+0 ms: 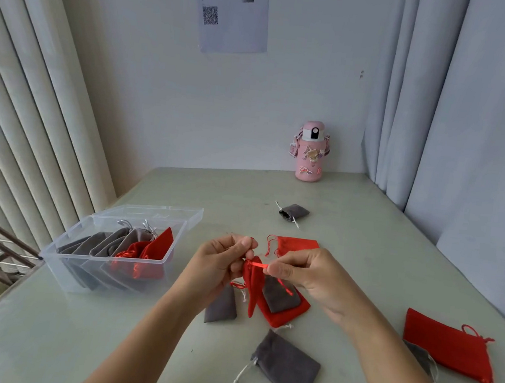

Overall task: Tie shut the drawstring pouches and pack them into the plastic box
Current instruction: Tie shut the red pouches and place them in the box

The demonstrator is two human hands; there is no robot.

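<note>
Pale green table [364,233], white wall [150,89] with taped paper sheet [234,19], cream curtains [28,108] left, daylight.

This seems to be a corner of a room in a home, not a workshop or a shop. A plain pale table [364,239] stands against a white wall [160,105]. Long light curtains hang on the left [38,93] and on the right [468,119]. A pink drinking bottle [310,152] with cartoon stickers stands at the back of the table. A printed sheet of paper [233,13] with a QR code [210,15] is stuck on the wall. The cloth pouches [285,367] and the clear plastic box [99,258] are small household things.
</note>
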